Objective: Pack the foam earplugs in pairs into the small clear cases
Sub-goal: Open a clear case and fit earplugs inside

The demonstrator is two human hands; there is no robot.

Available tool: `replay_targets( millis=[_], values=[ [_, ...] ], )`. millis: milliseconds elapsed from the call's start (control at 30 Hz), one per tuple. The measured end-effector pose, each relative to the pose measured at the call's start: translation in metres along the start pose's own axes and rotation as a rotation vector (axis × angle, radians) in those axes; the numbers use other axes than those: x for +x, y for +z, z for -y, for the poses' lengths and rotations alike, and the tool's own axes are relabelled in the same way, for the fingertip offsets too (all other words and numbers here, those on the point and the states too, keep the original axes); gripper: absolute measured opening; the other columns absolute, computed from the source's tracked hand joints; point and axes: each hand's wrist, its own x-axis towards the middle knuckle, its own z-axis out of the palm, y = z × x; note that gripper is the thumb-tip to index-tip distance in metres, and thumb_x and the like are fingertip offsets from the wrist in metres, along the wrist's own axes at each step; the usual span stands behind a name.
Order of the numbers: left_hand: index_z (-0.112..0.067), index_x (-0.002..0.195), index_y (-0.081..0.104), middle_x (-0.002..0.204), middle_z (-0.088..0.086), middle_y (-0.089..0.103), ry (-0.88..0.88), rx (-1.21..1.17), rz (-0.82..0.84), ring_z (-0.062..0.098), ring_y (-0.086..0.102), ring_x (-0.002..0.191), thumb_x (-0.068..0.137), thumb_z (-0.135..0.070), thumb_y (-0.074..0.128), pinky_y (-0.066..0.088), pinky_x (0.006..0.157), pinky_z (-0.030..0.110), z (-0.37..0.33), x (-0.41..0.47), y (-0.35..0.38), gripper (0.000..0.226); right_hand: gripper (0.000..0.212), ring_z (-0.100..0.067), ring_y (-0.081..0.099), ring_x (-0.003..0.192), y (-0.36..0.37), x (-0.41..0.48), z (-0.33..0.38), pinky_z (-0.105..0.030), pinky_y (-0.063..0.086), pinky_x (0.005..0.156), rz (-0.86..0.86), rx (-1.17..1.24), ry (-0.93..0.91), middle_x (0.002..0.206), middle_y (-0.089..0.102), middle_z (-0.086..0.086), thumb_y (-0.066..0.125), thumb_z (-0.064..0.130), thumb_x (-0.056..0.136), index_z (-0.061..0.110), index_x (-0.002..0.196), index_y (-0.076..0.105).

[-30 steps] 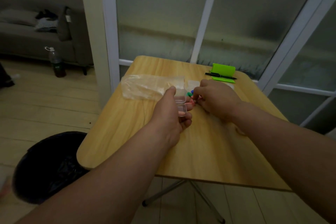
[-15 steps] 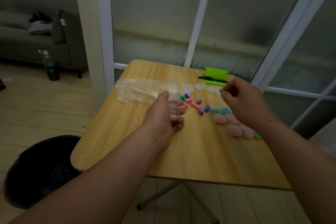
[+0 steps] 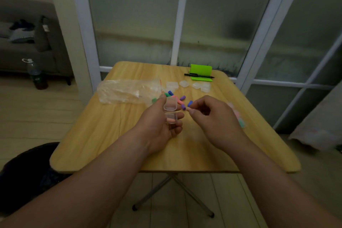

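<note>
Apparently R hand (image 3: pixel 212 118) pinches earplug (image 3: pixel 188 109) by case (image 3: pixel 170 116).

wooden table (image 3: pixel 111 135), earplugs (image 3: pixel 182 98), clear cases (image 3: pixel 185 84), bag (image 3: pixel 127 91)

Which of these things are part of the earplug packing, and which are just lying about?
In the job: left hand holding the open case; right hand pinching an earplug; loose earplugs; empty cases; probably the bag.
Lying about: green box, pen, bottle, bin, sofa.
</note>
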Motion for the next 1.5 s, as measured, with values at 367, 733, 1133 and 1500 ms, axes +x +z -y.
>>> replay_targets(
  millis=[367,733,1133,1500],
  values=[
    [-0.02,0.14,0.062,0.129,0.017,0.073,-0.016,-0.057,0.117,0.029,0.072,0.118,0.109,-0.057,0.036,0.052,0.108,0.051,0.014,0.005,0.003,0.055,0.013,-0.006,0.055,0.088,0.02,-0.009,0.011,-0.029,0.049,0.077,0.083,-0.124,-0.137,0.098,0.052,0.011,0.074,0.024,0.094,0.029,0.106,0.077],
    [-0.024,0.144,0.061,0.14,0.019,0.066,-0.035,-0.103,0.14,0.031,0.067,0.116,0.11,-0.05,0.036,0.043,0.115,0.053,0.009,0.008,-0.004,0.049,0.014,-0.007,0.053,0.089,0.03,-0.008,0.013,-0.03,0.046,0.076,0.069,-0.113,-0.148,0.097,0.051,0.01,0.073,0.027,0.095,0.034,0.107,0.073],
    [-0.009,0.125,0.063,0.073,0.004,0.053,-0.077,0.002,0.057,0.013,0.048,0.054,0.108,-0.053,0.034,0.042,0.063,0.031,-0.003,-0.006,-0.013,0.056,0.02,-0.018,0.068,0.097,-0.048,0.025,-0.016,-0.038,0.056,0.078,-0.344,0.227,0.273,0.101,0.071,0.006,0.053,0.03,0.108,0.031,0.102,0.073],
    [-0.011,0.145,0.058,0.089,0.011,0.058,-0.12,-0.126,0.169,0.019,0.054,0.074,0.1,-0.038,0.038,0.049,0.075,0.035,0.008,-0.003,-0.006,0.055,0.022,0.002,0.056,0.106,0.005,-0.002,0.015,-0.019,0.042,0.083,0.166,0.007,-0.133,0.114,0.065,0.014,0.058,0.029,0.106,0.034,0.12,0.075]
  ],
)
